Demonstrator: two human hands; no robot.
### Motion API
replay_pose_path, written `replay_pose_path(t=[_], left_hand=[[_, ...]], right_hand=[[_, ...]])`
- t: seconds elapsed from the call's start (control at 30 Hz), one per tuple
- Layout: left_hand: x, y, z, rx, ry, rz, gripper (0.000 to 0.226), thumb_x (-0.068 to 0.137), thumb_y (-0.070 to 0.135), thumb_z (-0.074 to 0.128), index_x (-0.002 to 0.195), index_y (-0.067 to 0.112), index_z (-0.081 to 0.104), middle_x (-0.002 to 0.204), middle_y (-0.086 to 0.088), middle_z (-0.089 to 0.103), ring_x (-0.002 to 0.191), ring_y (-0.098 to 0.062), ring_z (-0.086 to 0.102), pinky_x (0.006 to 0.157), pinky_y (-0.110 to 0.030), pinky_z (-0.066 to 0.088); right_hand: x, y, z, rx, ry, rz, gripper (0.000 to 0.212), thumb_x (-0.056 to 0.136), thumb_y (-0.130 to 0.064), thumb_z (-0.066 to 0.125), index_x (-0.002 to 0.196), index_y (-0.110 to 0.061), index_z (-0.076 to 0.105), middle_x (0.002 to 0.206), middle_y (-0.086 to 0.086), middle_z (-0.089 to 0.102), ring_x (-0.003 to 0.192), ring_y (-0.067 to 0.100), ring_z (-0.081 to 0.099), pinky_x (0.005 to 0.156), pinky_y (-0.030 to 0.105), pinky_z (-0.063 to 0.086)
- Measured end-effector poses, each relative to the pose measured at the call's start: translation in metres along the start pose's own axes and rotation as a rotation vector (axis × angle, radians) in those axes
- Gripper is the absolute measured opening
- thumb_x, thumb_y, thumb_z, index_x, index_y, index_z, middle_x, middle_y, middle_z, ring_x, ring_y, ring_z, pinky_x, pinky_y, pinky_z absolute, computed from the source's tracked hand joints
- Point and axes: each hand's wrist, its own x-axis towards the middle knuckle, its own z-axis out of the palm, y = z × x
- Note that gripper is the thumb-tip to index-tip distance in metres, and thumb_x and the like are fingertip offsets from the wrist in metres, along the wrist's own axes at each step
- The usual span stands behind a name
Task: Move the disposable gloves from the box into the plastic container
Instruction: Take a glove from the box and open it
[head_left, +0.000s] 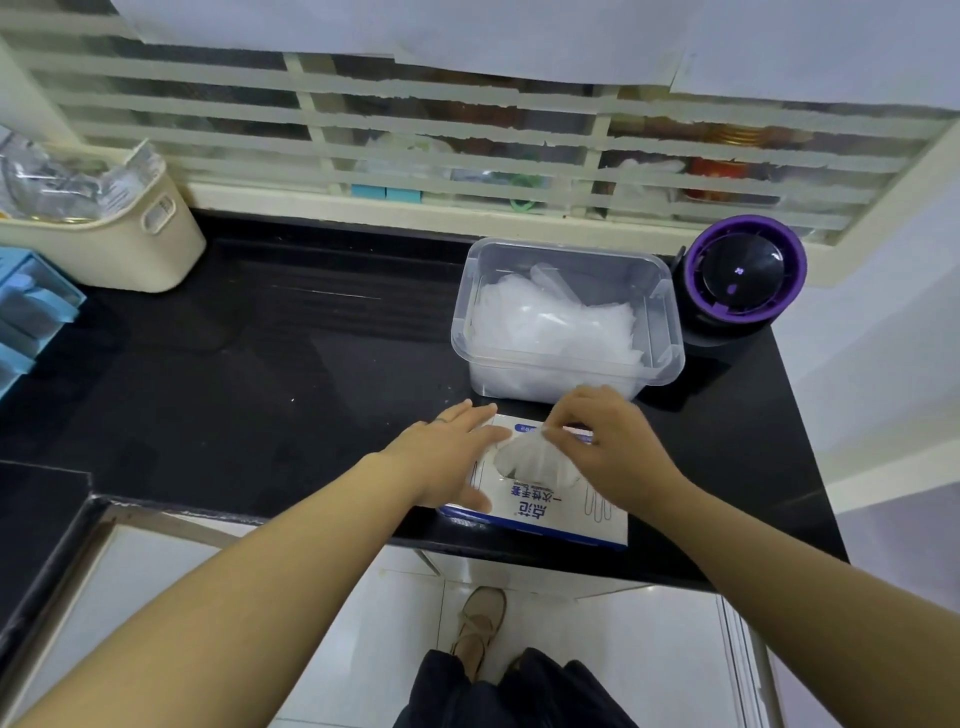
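Floor (649, 654): pale tiles, seen below the counter edge.
Shoe (480, 621): one beige shoe on the tiles, dark trouser cloth (524, 691) just beside it at the bottom of the view.
Forearms: both bare, reaching forward from the lower corners and meeting over the box.
Box (550, 512): white carton with blue trim and printed text, lying flat at the near edge of the counter, oval opening facing up.
Left hand (449, 457): laid flat on the left part of the box top, fingers straight and together, thumb along the near side; holds nothing, rests on the carton.
Right hand (605, 441): over the right part of the box, fingertips drawn together in a narrow pinch on the glove.
Glove (535, 460): thin, translucent white, bunched and standing up out of the opening, its lower part inside the box, its top caught in the right-hand pinch.
Counter (260, 374): glossy black stone, small pale specks on it.
Plastic container (671, 327): clear, rectangular, lidless, directly behind the box and just apart from it.
Pile of gloves (550, 322): loose, crumpled, lying inside the container.
Round device (743, 280): black with a purple ring, just right of the container, near the wall.
Basket (135, 249): cream, with a handle slot, far left, holding clear wrappers.
Organiser (31, 312): light blue, at the left edge.
Window (467, 140): cream slats across glass behind the counter; what lies beyond is blurred.
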Motion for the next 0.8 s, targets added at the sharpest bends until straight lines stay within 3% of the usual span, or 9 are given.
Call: replay_pose_path(t=[0.13, 0.2, 0.27, 0.37, 0.47, 0.57, 0.63, 0.7, 0.8], left_hand=[[-0.002, 0.005, -0.004, 0.032, -0.014, -0.013, 0.085, 0.086, 0.047, 0.068, 0.152, 0.02, 0.023, 0.163, 0.002, 0.002, 0.15, -0.022, 0.0, 0.117, -0.048, 0.024], [-0.004, 0.008, -0.008, 0.069, -0.021, -0.021, 0.076, 0.086, 0.048, 0.067, 0.145, 0.013, 0.034, 0.159, -0.003, 0.015, 0.148, -0.025, 0.011, 0.113, -0.045, 0.029], [-0.002, 0.008, -0.008, 0.054, -0.031, -0.023, 0.082, 0.086, 0.047, 0.068, 0.151, 0.021, 0.026, 0.16, -0.001, 0.013, 0.148, -0.024, 0.01, 0.114, -0.045, 0.028], [-0.005, 0.008, -0.012, -0.034, -0.041, -0.036, 0.09, 0.085, 0.049, 0.068, 0.155, 0.029, 0.015, 0.163, 0.007, -0.001, 0.15, -0.019, 0.0, 0.118, -0.045, 0.021], [-0.019, 0.015, -0.03, -0.243, 0.016, -0.032, 0.074, 0.084, 0.051, 0.068, 0.147, 0.029, 0.036, 0.156, 0.007, 0.026, 0.139, -0.014, 0.032, 0.111, -0.035, 0.033], [-0.03, 0.023, -0.055, -0.449, 0.095, 0.013, 0.05, 0.086, 0.053, 0.064, 0.129, 0.03, 0.055, 0.126, 0.012, 0.055, 0.11, -0.005, 0.053, 0.096, -0.025, 0.042], [-0.033, 0.028, -0.07, -0.623, 0.16, 0.037, 0.034, 0.088, 0.055, 0.058, 0.115, 0.034, 0.058, 0.112, 0.017, 0.059, 0.101, -0.002, 0.057, 0.095, -0.023, 0.042], [-0.033, 0.036, -0.082, -0.873, 0.176, 0.049, 0.04, 0.089, 0.059, 0.052, 0.11, 0.027, 0.064, 0.11, 0.019, 0.066, 0.102, -0.001, 0.062, 0.1, -0.028, 0.046], [-0.027, 0.052, -0.091, -1.309, 0.142, 0.091, 0.055, 0.083, 0.065, 0.055, 0.125, 0.031, 0.057, 0.117, 0.011, 0.069, 0.11, -0.01, 0.064, 0.102, -0.04, 0.047]], right_hand=[[0.006, -0.013, -0.027, 0.36, 0.272, 0.216, 0.016, 0.093, -0.02, 0.06, 0.077, -0.022, 0.059, 0.074, -0.01, 0.059, 0.065, -0.001, 0.051, 0.062, 0.007, 0.042], [0.011, -0.019, -0.042, 0.415, 0.306, 0.233, 0.017, 0.093, -0.021, 0.059, 0.076, -0.024, 0.059, 0.072, -0.012, 0.057, 0.062, -0.005, 0.049, 0.061, 0.007, 0.041], [0.013, -0.021, -0.054, 0.434, 0.287, 0.253, 0.016, 0.094, -0.022, 0.058, 0.078, -0.023, 0.061, 0.075, -0.007, 0.059, 0.065, -0.004, 0.049, 0.064, 0.01, 0.041], [0.011, -0.017, -0.064, 0.546, 0.3, 0.404, 0.018, 0.095, -0.027, 0.056, 0.087, -0.013, 0.066, 0.086, 0.004, 0.061, 0.079, 0.009, 0.053, 0.076, 0.026, 0.045], [0.011, -0.014, -0.071, 0.963, 0.255, 0.618, 0.025, 0.097, -0.027, 0.052, 0.104, -0.009, 0.067, 0.105, 0.014, 0.067, 0.095, 0.023, 0.061, 0.086, 0.043, 0.051], [0.012, -0.012, -0.072, 1.315, 0.206, 0.72, 0.029, 0.1, -0.026, 0.046, 0.116, -0.012, 0.065, 0.114, 0.01, 0.069, 0.104, 0.025, 0.064, 0.084, 0.04, 0.052], [0.012, -0.012, -0.07, 1.412, 0.172, 0.743, 0.029, 0.101, -0.027, 0.045, 0.114, -0.014, 0.066, 0.116, 0.01, 0.069, 0.107, 0.027, 0.064, 0.088, 0.042, 0.05], [0.013, -0.017, -0.068, 1.431, 0.12, 0.735, 0.03, 0.1, -0.027, 0.045, 0.113, -0.011, 0.067, 0.113, 0.012, 0.07, 0.105, 0.028, 0.065, 0.092, 0.044, 0.049], [0.015, -0.027, -0.065, 1.422, 0.074, 0.662, 0.03, 0.099, -0.023, 0.046, 0.093, -0.011, 0.073, 0.093, 0.009, 0.074, 0.085, 0.022, 0.07, 0.088, 0.041, 0.051]])
